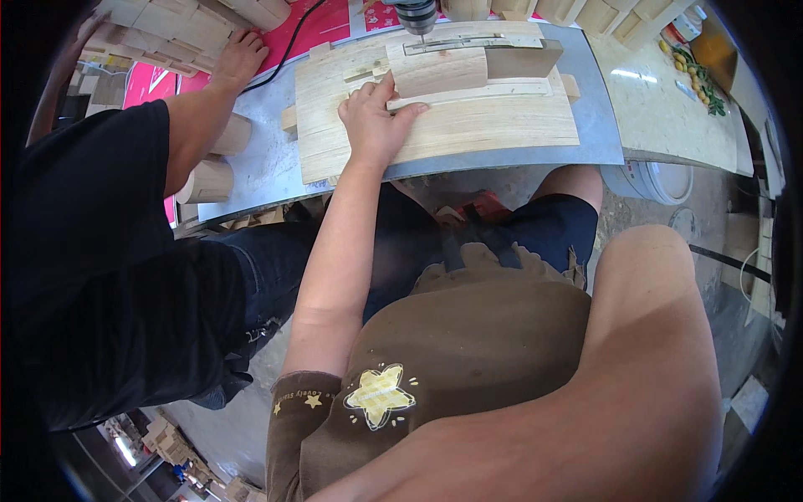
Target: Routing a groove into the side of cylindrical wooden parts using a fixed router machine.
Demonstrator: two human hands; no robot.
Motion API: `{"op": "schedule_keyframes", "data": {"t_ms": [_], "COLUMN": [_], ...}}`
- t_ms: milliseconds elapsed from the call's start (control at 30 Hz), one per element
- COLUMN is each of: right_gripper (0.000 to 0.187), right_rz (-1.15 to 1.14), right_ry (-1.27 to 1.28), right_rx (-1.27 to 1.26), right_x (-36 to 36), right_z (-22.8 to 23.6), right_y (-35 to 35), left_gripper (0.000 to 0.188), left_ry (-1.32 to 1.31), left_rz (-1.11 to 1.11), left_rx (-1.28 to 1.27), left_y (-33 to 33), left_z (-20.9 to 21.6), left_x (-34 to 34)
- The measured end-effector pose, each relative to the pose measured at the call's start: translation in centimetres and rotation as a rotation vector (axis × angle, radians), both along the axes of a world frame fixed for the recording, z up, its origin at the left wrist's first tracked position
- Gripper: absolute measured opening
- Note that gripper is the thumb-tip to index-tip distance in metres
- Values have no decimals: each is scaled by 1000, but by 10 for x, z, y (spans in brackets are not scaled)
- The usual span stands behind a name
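My left hand (375, 121) grips the left end of a pale wooden block (443, 72), with its thumb along the front and its index finger at the edge. The block sits in a wooden jig on a flat board (468, 127). A metal strip (452, 43) runs along the block's back edge, and a darker wood piece (525, 60) lies to its right. Over the strip hangs a drill chuck (416, 15), its thin bit pointing down close to the strip; contact is unclear. My bent right arm (648, 293) rises at the right, its hand out of view.
A person in a dark shirt stands at left, one hand (238, 60) by stacked wood pieces (171, 33). Round wood pieces (207, 181) stand on the grey tabletop (259, 159). A black cable (288, 50) crosses the pink sheet. A white bucket (648, 182) is below right.
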State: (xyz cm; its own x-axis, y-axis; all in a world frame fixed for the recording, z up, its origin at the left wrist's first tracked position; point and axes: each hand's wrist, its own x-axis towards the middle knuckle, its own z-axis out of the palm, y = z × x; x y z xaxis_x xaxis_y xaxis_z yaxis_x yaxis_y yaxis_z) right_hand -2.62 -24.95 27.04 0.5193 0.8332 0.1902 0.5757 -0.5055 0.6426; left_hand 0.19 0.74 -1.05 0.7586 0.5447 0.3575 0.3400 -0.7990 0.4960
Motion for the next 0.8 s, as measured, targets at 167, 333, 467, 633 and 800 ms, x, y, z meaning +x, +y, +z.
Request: {"op": "schedule_keyframes", "data": {"t_ms": [167, 333, 467, 633, 800], "right_gripper": [26, 30, 21, 9, 41], "right_rz": [38, 154, 531, 1036, 359], "right_ry": [119, 255, 1001, 2130, 1042], "right_rx": [92, 219, 586, 1023, 989], "right_x": [1, -5, 12, 184, 182], "right_z": [8, 10, -38, -97, -133], "right_y": [8, 15, 2, -113, 29], "left_gripper": [60, 53, 59, 61, 58], "left_ry": [-60, -102, -158, -144, -50], "left_rz": [-6, 33, 28, -6, 46], "left_rx": [22, 64, 12, -22, -161], "left_y": [-2, -4, -3, -8, 4], "left_z": [-4, -3, -3, -6, 2], "left_x": [8, 5, 7, 17, 0]}}
